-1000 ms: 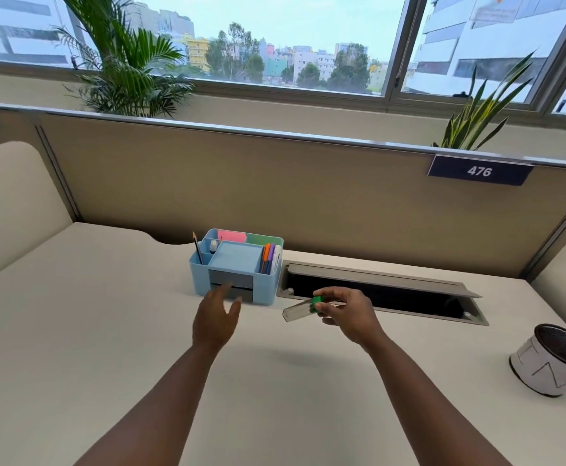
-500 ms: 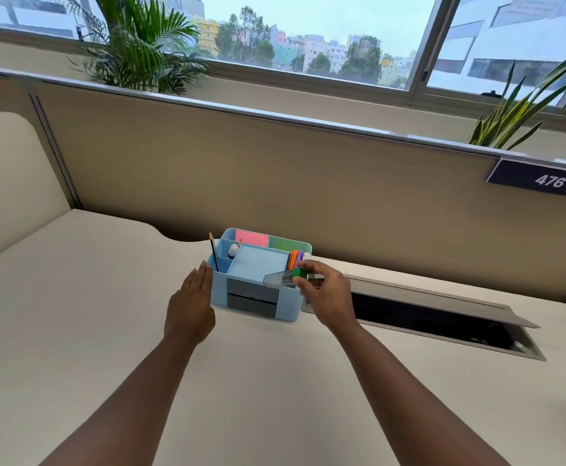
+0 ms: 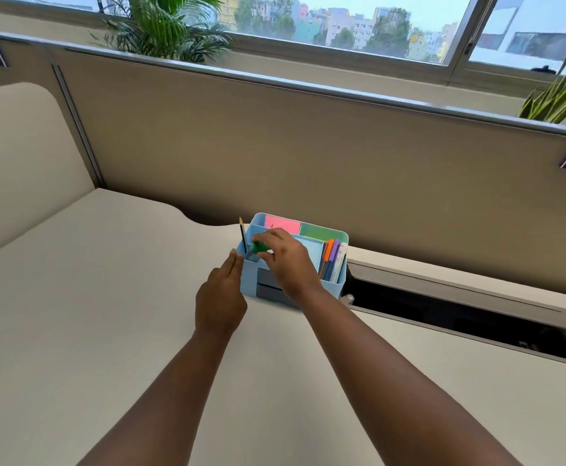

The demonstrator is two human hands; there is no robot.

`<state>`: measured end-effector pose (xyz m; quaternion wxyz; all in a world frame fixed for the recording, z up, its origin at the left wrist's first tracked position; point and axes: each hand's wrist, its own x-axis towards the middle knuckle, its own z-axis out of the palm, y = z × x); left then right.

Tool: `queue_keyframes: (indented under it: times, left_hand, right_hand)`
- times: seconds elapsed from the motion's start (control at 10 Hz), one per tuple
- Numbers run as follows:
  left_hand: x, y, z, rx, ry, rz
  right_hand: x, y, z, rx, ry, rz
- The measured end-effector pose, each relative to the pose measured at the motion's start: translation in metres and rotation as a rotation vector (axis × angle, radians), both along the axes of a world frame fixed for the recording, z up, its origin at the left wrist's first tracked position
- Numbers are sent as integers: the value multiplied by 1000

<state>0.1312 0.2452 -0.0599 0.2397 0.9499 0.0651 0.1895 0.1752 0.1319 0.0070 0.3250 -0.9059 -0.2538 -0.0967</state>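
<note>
Beige desk point(image 3: 107, 297): green-capped marker point(image 3: 259, 247) pinched in right hand point(image 3: 288, 264), tip down over left slot of blue organizer point(image 3: 248, 279) beside pencil point(image 3: 242, 235); left hand point(image 3: 221, 301) flat against its side

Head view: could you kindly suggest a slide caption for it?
Right hand holds a green-capped tube over the blue organiser, beside its pencil; left hand flat alongside.

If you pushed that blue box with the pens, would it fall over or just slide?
Probably slide: the blue box looks wide and low, and the desk looks smooth. It seems light plastic, which may be why the left hand rests flat against its side. The upright pencil would likely wobble.
</note>
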Motion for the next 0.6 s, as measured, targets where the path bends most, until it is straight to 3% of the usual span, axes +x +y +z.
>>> queue_keyframes:
  times: [0.3, 0.6]
  left_hand:
    - [1, 0, 2, 0, 49, 22]
    - [-1, -4, 34, 224, 209, -24]
  right_hand:
    - [0, 1, -4, -102, 120, -29]
    - [-13, -60, 34, -127, 49, -112]
